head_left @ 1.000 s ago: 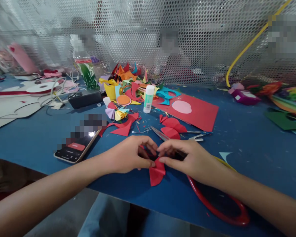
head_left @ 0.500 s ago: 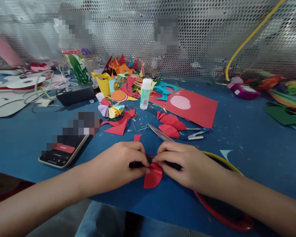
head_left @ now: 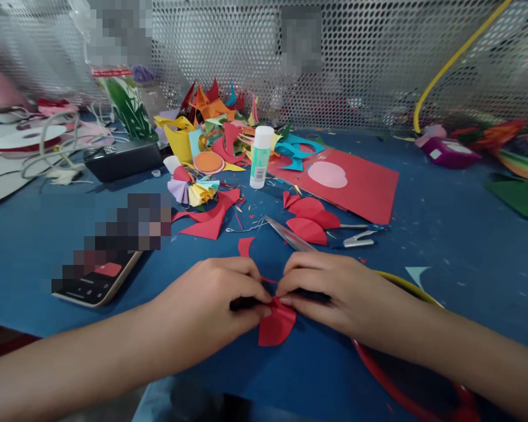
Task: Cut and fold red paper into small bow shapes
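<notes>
Both hands pinch one piece of red paper (head_left: 278,326) with a rounded edge, just above the blue table. My left hand (head_left: 222,299) is closed on its upper left part, thumb against the paper. My right hand (head_left: 319,290) grips the upper right with finger and thumb, close to the left fingertips. Large scissors lie under the right hand: the blades (head_left: 290,234) point up-left, and the red and yellow handle (head_left: 374,369) passes beneath the right forearm. Folded red paper pieces (head_left: 310,220) lie beyond the right hand, and a small red scrap (head_left: 245,247) lies beyond the left.
A glue stick (head_left: 261,157) stands upright at the middle. Coloured paper scraps (head_left: 211,111) are heaped behind it, with red paper sheets (head_left: 369,187) to the right. A phone (head_left: 110,275) lies left. Small snips (head_left: 358,237) rest on the right. A perforated metal panel (head_left: 220,41) closes the back.
The view has shifted slightly. Both hands still hold the red paper, whose visible part has tilted and opened a little toward the lower right.
</notes>
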`<state>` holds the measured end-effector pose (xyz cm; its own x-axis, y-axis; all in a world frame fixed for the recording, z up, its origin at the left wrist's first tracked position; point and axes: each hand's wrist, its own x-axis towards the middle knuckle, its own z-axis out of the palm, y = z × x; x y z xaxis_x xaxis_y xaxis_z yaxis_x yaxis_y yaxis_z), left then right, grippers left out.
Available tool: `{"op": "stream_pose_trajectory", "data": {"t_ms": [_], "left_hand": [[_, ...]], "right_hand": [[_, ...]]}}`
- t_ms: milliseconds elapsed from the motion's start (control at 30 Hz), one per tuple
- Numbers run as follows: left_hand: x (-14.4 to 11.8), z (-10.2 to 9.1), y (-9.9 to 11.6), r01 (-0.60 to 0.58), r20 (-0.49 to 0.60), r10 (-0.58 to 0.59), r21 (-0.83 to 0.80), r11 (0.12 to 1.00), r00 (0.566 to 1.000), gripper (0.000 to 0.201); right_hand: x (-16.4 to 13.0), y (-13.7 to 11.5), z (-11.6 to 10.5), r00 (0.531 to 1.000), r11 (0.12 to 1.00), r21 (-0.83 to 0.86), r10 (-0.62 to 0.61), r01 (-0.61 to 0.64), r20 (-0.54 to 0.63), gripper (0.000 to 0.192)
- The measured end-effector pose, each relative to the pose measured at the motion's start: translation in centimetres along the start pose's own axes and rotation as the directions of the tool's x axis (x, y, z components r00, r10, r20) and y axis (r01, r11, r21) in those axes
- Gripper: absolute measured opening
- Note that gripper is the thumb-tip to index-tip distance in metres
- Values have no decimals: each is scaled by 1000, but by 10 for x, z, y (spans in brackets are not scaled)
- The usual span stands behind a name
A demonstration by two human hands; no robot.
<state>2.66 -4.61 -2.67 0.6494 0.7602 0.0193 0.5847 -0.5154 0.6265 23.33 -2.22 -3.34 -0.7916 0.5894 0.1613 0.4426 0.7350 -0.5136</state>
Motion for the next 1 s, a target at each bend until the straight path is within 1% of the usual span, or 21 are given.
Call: {"op": "stream_pose_trajectory", "data": {"t_ms": [167, 333, 433, 500, 600, 733, 800, 900, 967, 1000], "left_hand": [[0, 2, -1, -54, -5, 54, 0, 999, 999, 14], [-2, -1, -1, -114, 22, 113, 76, 991, 993, 17], [-3, -2, 0, -137, 40, 133, 112, 984, 990, 16], [-3, -2, 0, -137, 58, 130, 137, 981, 990, 16], [-2, -2, 1, -127, 84, 114, 172, 977, 990, 18], [-2, -2, 0, -133, 91, 118, 184, 974, 989, 19], [-2, -3, 0, -133, 94, 118, 180, 975, 989, 18], [-2, -4, 1, -144, 109, 127, 173, 974, 986, 17], [-2, -5, 2, -146, 114, 127, 172, 974, 985, 17], [-2, -5, 3, -143, 110, 125, 172, 975, 986, 17]], "right_hand": [[-1, 4, 0, 999, 999, -40, -34, 35, 32, 11], [-3, 10, 3, 996, 994, -71, -82, 85, 40, 15], [-4, 11, 1, 988, 978, -152, -130, 141, 81, 19], [-4, 9, -1, 976, 947, -245, -183, 207, 116, 21], [-4, 4, -5, 954, 870, -392, -255, 298, 159, 22], [-4, 2, -11, 925, 782, -497, -341, 377, 166, 20], [-5, 4, -14, 922, 765, -516, -349, 385, 169, 21], [-7, 8, -18, 928, 765, -526, -321, 372, 189, 22], [-9, 11, -19, 939, 789, -510, -286, 343, 191, 22], [-9, 12, -18, 951, 814, -492, -261, 310, 168, 22]]}}
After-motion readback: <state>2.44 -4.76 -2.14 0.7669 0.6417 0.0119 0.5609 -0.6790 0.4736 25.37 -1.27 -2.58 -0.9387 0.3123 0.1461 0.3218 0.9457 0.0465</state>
